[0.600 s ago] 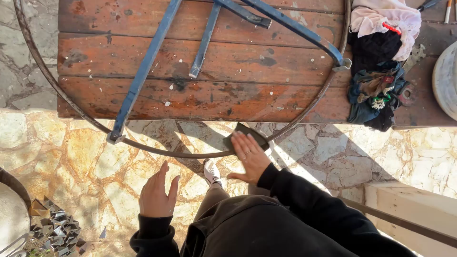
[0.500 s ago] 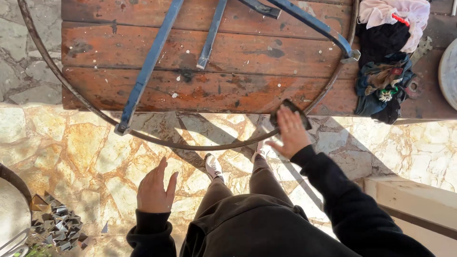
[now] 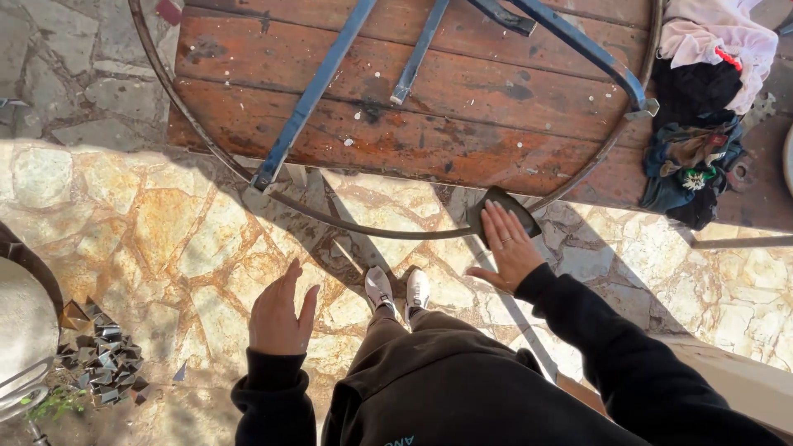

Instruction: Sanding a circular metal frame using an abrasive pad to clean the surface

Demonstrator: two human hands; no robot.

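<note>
Right hand: I see my right hand [image 3: 510, 246] right of centre in the frame, fingers spread flat, pressing a dark sanding pad [image 3: 500, 211] against the metal hoop [image 3: 363, 229]; it presses rather than grips
Sanding pad: dark, roughly square, lying just under my fingertips where the hoop's lower arc curves up toward the right
Metal hoop: a thin rusty ring sweeping from the upper left, down through the centre, up to the upper right, around the wooden tabletop [image 3: 462, 124]
Left hand: my left hand [image 3: 279, 314] hangs at lower left of centre, open and relaxed, holding nothing, above the stone floor [image 3: 165, 239]
Tabletop: reddish planks across the top of the frame, with blue metal bars [image 3: 314, 91] crossing them
Shoes: a pair of pale shoes [image 3: 398, 289] at centre, between my hands
Cloths: a heap of rags [image 3: 702, 99] in the upper right
Scrap: small metal offcuts [image 3: 103, 363] piled at lower left
</note>
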